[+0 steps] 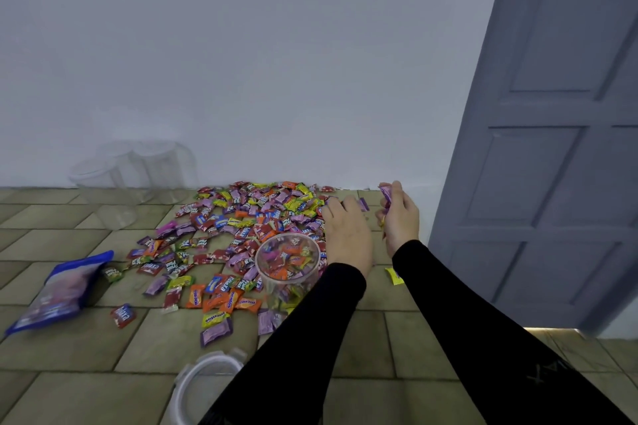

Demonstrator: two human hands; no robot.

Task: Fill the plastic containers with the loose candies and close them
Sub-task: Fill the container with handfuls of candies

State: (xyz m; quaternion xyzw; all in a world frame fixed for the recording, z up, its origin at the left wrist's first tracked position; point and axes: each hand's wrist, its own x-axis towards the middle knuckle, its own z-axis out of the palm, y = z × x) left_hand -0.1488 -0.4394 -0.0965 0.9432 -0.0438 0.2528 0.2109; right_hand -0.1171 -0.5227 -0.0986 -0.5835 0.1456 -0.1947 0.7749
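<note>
Over at nine o'clock your empty plastic containers [131,172] wait by the wall, near the blue bag [58,286]. Centre floor, the loose candies [241,217] spread wide, and the open container [288,269] stands among them, partly filled, its lid [207,376] lying at six o'clock. Your left hand [347,235] reaches palm-down into the pile, fingers loosely spread. Your right hand [398,214] grips purple candies at two o'clock. You're mid-fill, I'd say: swing that handful over the container's mouth and drop it.

The left arm [310,321] hides part of the open container [286,262]; the lid [207,376] lies partly behind it.
</note>
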